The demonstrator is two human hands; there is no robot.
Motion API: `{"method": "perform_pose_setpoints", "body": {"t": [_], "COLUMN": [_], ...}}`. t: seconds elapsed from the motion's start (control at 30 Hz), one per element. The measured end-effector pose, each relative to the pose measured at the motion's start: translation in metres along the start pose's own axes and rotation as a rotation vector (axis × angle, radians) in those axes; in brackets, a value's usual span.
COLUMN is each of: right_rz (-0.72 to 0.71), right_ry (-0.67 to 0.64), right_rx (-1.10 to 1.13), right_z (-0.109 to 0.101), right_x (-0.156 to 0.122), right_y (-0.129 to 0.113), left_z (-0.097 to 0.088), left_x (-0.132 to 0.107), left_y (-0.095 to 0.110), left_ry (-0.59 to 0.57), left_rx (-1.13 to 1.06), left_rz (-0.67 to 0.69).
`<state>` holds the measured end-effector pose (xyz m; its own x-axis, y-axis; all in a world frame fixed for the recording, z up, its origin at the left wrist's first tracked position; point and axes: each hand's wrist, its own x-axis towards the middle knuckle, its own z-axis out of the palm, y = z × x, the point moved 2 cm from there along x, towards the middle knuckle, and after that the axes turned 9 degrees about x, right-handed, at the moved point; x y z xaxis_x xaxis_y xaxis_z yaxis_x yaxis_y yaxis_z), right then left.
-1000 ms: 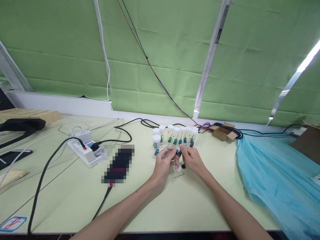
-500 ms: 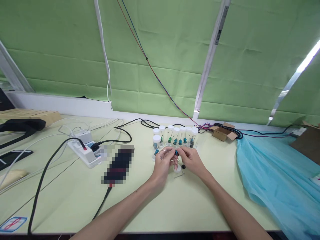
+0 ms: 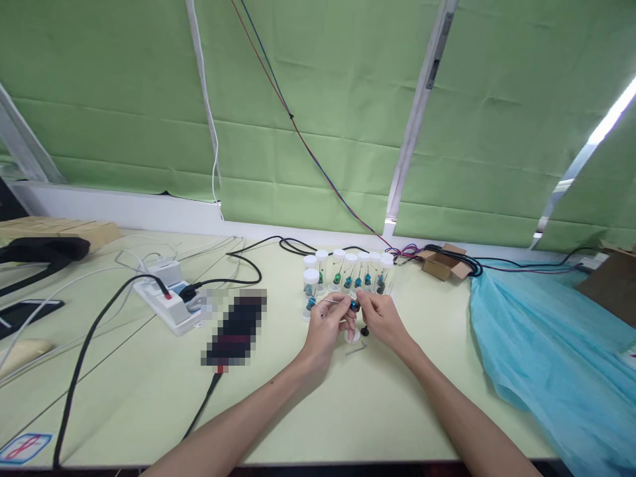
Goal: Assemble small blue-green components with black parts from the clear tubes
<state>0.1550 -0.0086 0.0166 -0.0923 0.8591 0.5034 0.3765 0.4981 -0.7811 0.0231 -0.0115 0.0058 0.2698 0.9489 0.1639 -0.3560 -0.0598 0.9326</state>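
Between my two hands is a small shiny blue part [image 3: 354, 305] with a dark end and a thin bent metal wire running out to the left. My left hand [image 3: 325, 326] pinches it, its fingers curled underneath. The fingertips of my right hand [image 3: 381, 315] are pressed together at its right end; exactly what they grip is partly hidden. Below the hands lie a white cap [image 3: 352, 336], a small black round piece [image 3: 365, 331] and a thin metal rod [image 3: 355, 349]. Just behind stand several clear white-capped bottles [image 3: 338, 266] containing similar blue and green parts with wires.
To the left are a pixelated dark device [image 3: 236, 328] on a cable, a white power strip [image 3: 171, 308] and a phone [image 3: 30, 311]. A small open cardboard box [image 3: 442, 265] sits at the back right, near blue sheeting [image 3: 521, 331]. Black cables run along the wall.
My right fingertips have shifted slightly right, so more of the blue part shows between the hands. My left hand stays almost in place.
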Motion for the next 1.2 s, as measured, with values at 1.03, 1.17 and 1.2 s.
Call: {"method": "perform_pose_setpoints", "body": {"t": [1.03, 1.17, 1.2], "right_rz": [-0.043, -0.049, -0.053], "right_ry": [0.010, 0.024, 0.027], "right_rx": [-0.056, -0.050, -0.045], "right_z": [0.0000, -0.0001, -0.0002], "right_x": [0.0006, 0.0008, 0.0008], "right_y": [-0.0016, -0.0005, -0.0005], "left_z": [0.0003, -0.0001, -0.0003], "left_x": [-0.0012, -0.0006, -0.0003], "left_y": [-0.0006, -0.0007, -0.0008], "left_ry": [-0.022, -0.018, -0.012], "left_rx": [0.048, 0.041, 0.034], "left_rz": [-0.003, -0.001, 0.002]}}
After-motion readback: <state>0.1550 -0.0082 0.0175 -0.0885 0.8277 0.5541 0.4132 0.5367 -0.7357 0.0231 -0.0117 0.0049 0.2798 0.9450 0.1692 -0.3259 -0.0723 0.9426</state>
